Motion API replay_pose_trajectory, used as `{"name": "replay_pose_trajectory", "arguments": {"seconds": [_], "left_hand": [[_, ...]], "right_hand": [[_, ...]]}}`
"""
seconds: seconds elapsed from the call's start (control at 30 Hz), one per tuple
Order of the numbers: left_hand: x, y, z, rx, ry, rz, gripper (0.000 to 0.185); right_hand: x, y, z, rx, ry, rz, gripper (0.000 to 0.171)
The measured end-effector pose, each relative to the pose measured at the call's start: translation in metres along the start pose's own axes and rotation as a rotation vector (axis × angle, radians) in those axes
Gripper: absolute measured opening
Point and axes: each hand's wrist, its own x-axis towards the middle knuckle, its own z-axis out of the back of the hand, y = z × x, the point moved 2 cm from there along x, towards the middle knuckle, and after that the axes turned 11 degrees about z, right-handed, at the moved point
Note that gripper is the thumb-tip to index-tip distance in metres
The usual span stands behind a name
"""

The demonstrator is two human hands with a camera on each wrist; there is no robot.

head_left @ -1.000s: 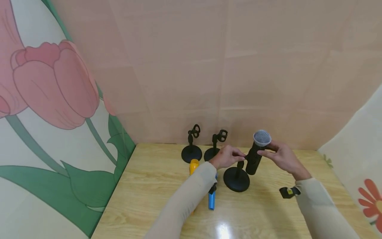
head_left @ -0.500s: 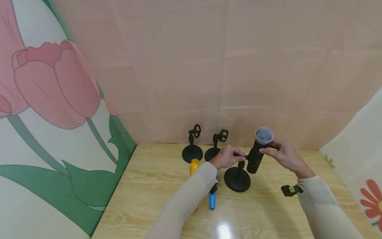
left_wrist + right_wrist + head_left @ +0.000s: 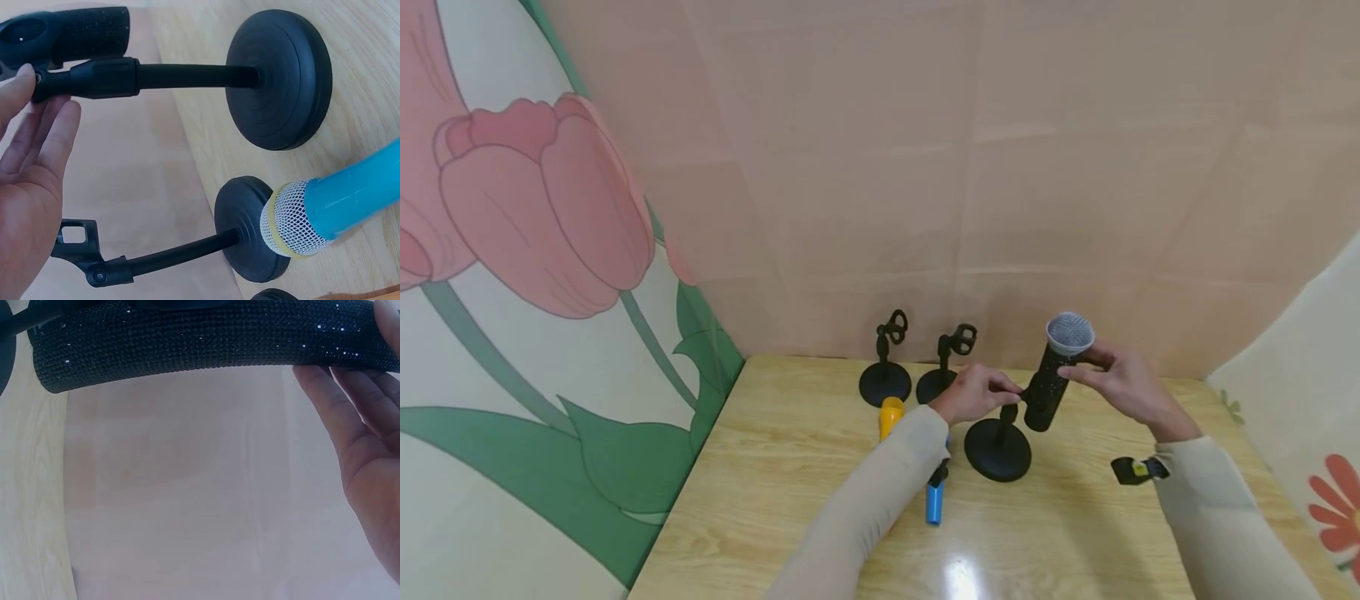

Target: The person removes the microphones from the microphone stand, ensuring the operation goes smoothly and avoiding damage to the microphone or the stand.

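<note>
My right hand (image 3: 1127,385) pinches a microphone (image 3: 1051,385) with a silver grille and a glittery black handle, just below the grille. The microphone leans, grille up. In the left wrist view its handle lies in the clip at the top of a black microphone stand (image 3: 187,76). My left hand (image 3: 970,393) pinches that stand at the joint under the clip, thumb on one side and fingers on the other. The stand's round base (image 3: 997,450) rests on the table. In the right wrist view, fingertips touch the sparkling handle (image 3: 187,340); the grille is out of that view.
Two more black microphone stands, one at the left (image 3: 884,383) and one beside it (image 3: 936,385), stand near the wall with bare clips. A yellow microphone (image 3: 891,412) and a blue microphone (image 3: 934,504) lie on the wooden table (image 3: 775,467), partly hidden by my left arm.
The right hand and the microphone have moved slightly up and to the right in the head view. My left hand keeps its pinch on the stand, and the base has hardly shifted.
</note>
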Motion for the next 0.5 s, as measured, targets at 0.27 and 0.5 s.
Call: {"name": "replay_pose_trajectory", "arguments": {"seconds": [0.27,0.5], "left_hand": [[0.0,0.0,0.0,-0.007,-0.008,0.006,0.011],[-0.001,0.0,-0.001,-0.012,-0.019,0.011,0.011]], "right_hand": [[0.004,0.008,0.004,-0.004,0.011,0.013,0.039],[0.006,0.011,0.008,-0.006,0.008,0.009,0.037]]}}
